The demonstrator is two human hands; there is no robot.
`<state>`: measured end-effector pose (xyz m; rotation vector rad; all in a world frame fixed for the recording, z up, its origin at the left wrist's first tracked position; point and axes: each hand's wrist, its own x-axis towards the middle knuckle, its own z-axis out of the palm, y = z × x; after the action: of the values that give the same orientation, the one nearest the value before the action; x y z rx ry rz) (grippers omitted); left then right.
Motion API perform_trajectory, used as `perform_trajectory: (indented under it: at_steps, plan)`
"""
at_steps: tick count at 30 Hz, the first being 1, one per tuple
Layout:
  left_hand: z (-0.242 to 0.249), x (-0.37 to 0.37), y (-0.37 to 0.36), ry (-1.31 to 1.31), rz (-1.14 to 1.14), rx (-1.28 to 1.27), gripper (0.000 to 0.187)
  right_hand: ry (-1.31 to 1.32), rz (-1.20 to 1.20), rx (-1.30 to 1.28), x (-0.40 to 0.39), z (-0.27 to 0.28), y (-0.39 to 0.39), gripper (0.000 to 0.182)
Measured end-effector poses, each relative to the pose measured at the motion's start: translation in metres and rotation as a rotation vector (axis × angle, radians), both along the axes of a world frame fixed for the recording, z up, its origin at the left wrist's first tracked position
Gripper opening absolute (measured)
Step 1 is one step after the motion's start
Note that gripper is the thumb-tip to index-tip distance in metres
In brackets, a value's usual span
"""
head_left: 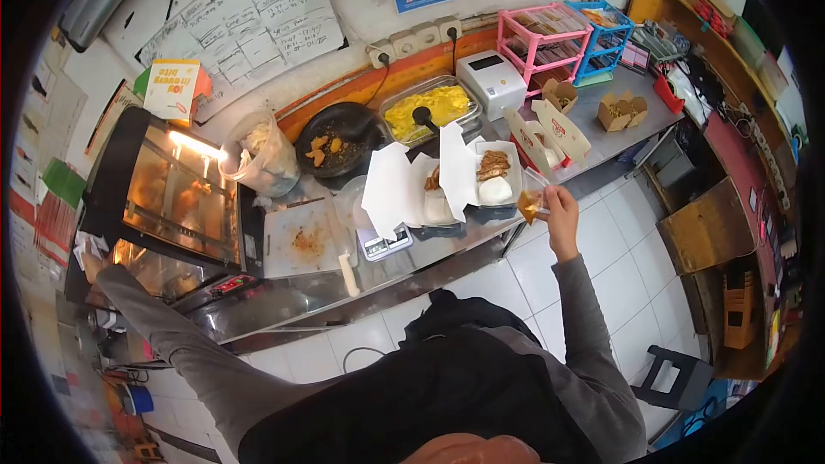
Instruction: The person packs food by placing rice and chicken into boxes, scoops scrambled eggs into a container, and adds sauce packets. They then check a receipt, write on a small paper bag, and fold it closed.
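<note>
My right hand (560, 216) pinches a small clear plastic bag of brown sauce (530, 204) beside an open white box (509, 167). In that box lie sliced browned meat (492, 165) and a white mound of rice (496, 192). A second open white box (391, 180) with similar food stands to its left, by a small scale (385, 244). Far out on the left, my left hand (92, 266) reaches past the lit glass warmer (185, 189) to a crumpled white thing (88, 244); its fingers are mostly hidden there.
A cutting board (288, 225) with crumbs and a white-handled knife (346, 271) lies on the steel counter. Behind are a black pan (331, 142), a tray of yellow food (430, 110), a tub (260, 155), a label printer (491, 77) and brown boxes (621, 112). A stool (675, 375) stands behind right.
</note>
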<state>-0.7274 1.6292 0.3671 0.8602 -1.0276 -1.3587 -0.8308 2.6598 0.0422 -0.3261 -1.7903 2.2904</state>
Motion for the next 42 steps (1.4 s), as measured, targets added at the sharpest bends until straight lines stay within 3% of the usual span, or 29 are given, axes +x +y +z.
perform_trajectory:
  at_steps: [1,3,5,6,9,10,13,15,16,17,19,21,22,23,25,26,29,33,35,38,42]
  plan:
    - [-0.01,0.001,0.01,0.012,-0.057,-0.252,0.038,0.006,-0.016,0.017,-0.014,-0.009,-0.003,0.026]
    - [-0.008,0.007,0.025,0.038,-0.142,-0.22,0.043,0.01,-0.042,0.059,-0.039,-0.029,-0.007,0.026]
    - [-0.01,0.009,0.012,0.036,-0.188,-0.209,0.047,0.08,-0.17,0.377,-0.081,-0.086,-0.004,0.022]
    - [-0.012,0.004,0.013,0.078,-0.125,-0.236,0.045,0.118,-0.232,0.537,-0.094,-0.102,-0.002,0.02]
    - [-0.022,-0.001,0.044,0.204,0.087,-0.308,0.047,-0.08,-0.109,0.965,-0.089,-0.076,-0.018,0.016]
    - [-0.026,0.0,0.062,0.243,0.164,-0.332,0.049,-0.05,-0.09,1.063,-0.095,-0.095,-0.016,0.012]
    - [-0.034,-0.025,0.209,0.261,0.283,-0.513,0.046,0.054,-0.069,1.196,-0.093,-0.089,-0.02,0.014]
    - [-0.066,-0.048,0.262,0.323,0.133,-0.668,0.054,0.053,-0.045,1.245,-0.097,-0.084,-0.021,0.014]
    - [-0.073,-0.064,0.32,0.183,0.108,-0.694,0.054,0.053,-0.034,1.273,-0.099,-0.082,-0.023,0.015]
    - [-0.088,-0.078,0.374,0.169,-0.025,-0.762,0.057,0.129,-0.023,1.219,-0.102,-0.079,-0.03,0.015]
    - [-0.113,-0.11,0.475,0.22,-0.226,-0.559,0.058,0.279,-0.005,1.108,-0.112,-0.069,-0.046,0.015]
    - [-0.164,-0.134,0.532,-0.074,-0.321,-0.792,0.062,0.173,0.225,0.729,-0.105,-0.008,-0.096,0.025]
    - [-0.177,-0.143,0.57,0.016,-0.483,-0.726,0.064,0.167,0.335,0.555,-0.099,0.024,-0.122,0.028]
    - [-0.19,-0.147,0.6,-0.058,-0.537,-0.706,0.064,0.22,0.45,0.427,-0.092,0.048,-0.144,0.037]
    - [-0.207,-0.151,0.649,-0.049,-0.718,-0.65,0.06,0.346,0.573,0.082,-0.076,0.098,-0.183,0.033]
    - [-0.216,-0.154,0.67,0.072,-0.811,-0.499,0.06,0.386,0.6,-0.107,-0.07,0.112,-0.195,0.03]
    - [-0.21,-0.145,0.7,0.126,-0.985,-0.356,0.06,0.396,0.62,-0.193,-0.071,0.129,-0.2,0.029]
    - [-0.196,-0.14,0.699,0.234,-1.073,-0.347,0.055,0.332,0.654,-0.069,-0.079,0.124,-0.176,0.015]
    - [-0.201,-0.142,0.7,0.33,-1.116,-0.269,0.052,0.324,0.598,-0.036,-0.077,0.132,-0.169,0.017]
    - [-0.202,-0.14,0.708,0.32,-0.999,-0.124,0.044,0.436,0.56,0.083,-0.083,0.142,-0.152,0.026]
    - [-0.206,-0.138,0.718,0.184,-0.868,-0.152,0.038,0.324,0.587,0.056,-0.078,0.164,-0.128,0.034]
